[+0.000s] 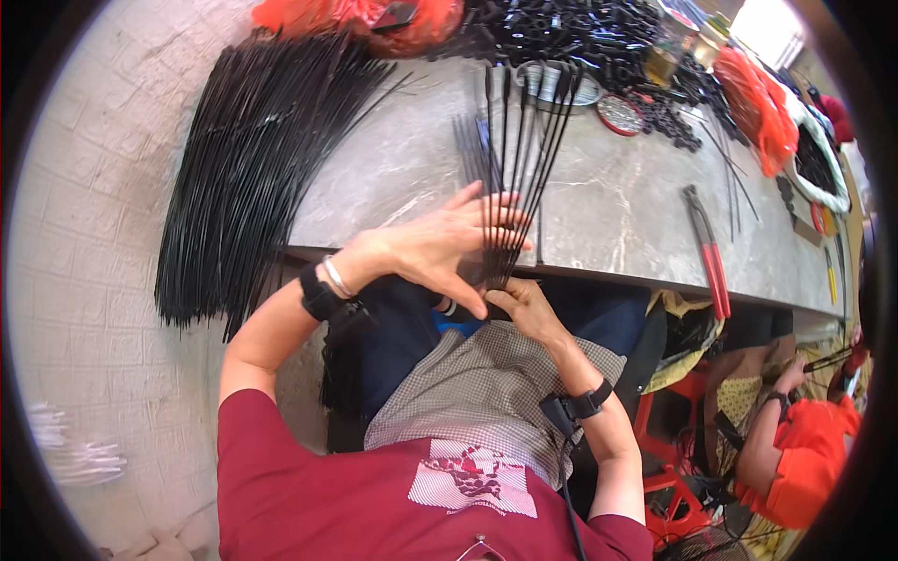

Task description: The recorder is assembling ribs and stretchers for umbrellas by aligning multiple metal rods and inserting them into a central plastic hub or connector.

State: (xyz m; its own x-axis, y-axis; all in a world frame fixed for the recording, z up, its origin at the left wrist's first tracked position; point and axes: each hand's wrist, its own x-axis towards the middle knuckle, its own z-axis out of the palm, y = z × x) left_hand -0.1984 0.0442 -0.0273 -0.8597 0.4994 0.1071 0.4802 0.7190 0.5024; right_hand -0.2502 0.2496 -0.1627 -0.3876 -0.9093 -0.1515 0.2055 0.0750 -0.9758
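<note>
My right hand (528,309) is closed around the lower ends of a fan of thin black rods (524,154), just off the table's front edge. The rods spread upward, and their tips look slightly thickened. Behind the fan, my left hand (449,238) has its fingers stretched out and the thumb apart, pointing down toward the right hand. Its fingertips show between the rods; whether they touch them I cannot tell. To the left, a large bundle of long black rods (253,168) lies across the grey stone-topped table (374,168) and overhangs its edge.
Red-handled pliers (711,252) lie at the table's right front. Farther back are a heap of small black parts (571,33), a round red-rimmed tin (619,114), and a red plastic bag (762,107). A co-worker in orange (795,458) sits at the right beside a red stool (669,467).
</note>
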